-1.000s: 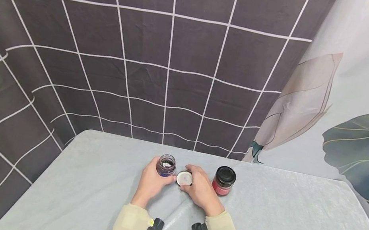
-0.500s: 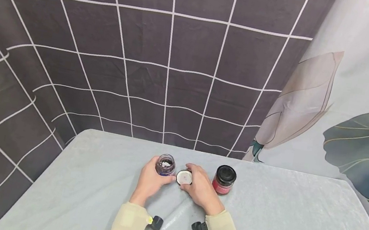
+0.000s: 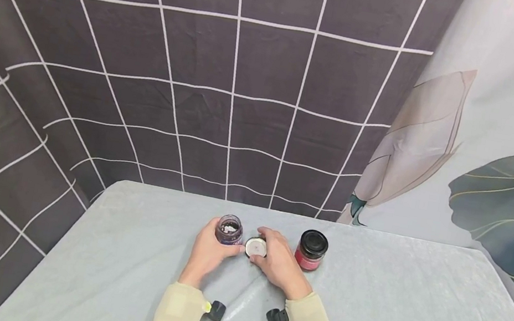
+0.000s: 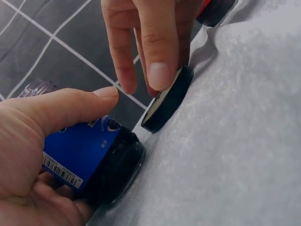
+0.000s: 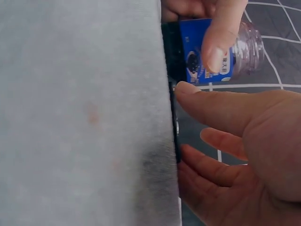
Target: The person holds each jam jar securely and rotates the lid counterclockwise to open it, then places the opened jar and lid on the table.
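Observation:
An uncovered glass jar with a blue label stands upright on the table, a dark mass with white bits showing through its mouth. My left hand holds it from the left, the thumb lying across the near side. Just to its right a black lid lies with its pale inside up, flat on the cloth. My right hand grips that lid at its rim, thumb on the near edge and fingers on the far one. In the right wrist view the lid shows only edge-on.
Right of my right hand stands a second jar, with a black lid and a red label. A pale grey cloth covers the table. Dark gridded fabric hangs behind the table's far edge, and a leaf-patterned curtain hangs at the right.

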Demonstrator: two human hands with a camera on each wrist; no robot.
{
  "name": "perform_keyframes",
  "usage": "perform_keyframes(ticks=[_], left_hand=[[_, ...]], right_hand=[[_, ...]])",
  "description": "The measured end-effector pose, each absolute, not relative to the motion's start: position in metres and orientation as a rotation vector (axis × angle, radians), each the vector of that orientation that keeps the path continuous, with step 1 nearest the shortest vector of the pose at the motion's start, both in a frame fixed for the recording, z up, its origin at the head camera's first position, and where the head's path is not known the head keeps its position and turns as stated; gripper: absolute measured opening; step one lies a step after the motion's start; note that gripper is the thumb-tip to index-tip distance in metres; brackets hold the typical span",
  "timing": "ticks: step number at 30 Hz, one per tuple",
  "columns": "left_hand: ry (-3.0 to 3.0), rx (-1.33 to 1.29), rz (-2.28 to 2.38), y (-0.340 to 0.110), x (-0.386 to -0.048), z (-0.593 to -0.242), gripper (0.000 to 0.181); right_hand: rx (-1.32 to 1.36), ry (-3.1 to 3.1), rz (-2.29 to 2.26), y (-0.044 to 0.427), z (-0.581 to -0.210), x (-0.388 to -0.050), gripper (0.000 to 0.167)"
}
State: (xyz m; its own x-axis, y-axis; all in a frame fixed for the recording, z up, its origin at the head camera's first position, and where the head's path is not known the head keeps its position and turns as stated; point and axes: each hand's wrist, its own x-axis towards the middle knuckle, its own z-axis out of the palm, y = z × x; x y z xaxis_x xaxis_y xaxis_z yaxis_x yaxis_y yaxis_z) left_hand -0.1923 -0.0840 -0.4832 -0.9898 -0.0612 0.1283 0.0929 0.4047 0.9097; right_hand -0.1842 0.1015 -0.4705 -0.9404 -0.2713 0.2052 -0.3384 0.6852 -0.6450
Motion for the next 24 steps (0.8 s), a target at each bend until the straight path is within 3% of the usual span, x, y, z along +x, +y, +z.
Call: perform_keyframes(ticks=[12, 24], left_hand=[[-2.507, -0.073, -1.626, -0.085, -0.191, -0.481, 0.085], [-2.445, -0.136, -1.670, -0.087, -0.191, -0.477, 0.084]], right_hand=[[0.559, -2.754, 1.078, 0.102, -0.460, -0.181, 0.059], [0.559, -2.756, 1.040, 0.102, -0.450, -0.177, 0.059]])
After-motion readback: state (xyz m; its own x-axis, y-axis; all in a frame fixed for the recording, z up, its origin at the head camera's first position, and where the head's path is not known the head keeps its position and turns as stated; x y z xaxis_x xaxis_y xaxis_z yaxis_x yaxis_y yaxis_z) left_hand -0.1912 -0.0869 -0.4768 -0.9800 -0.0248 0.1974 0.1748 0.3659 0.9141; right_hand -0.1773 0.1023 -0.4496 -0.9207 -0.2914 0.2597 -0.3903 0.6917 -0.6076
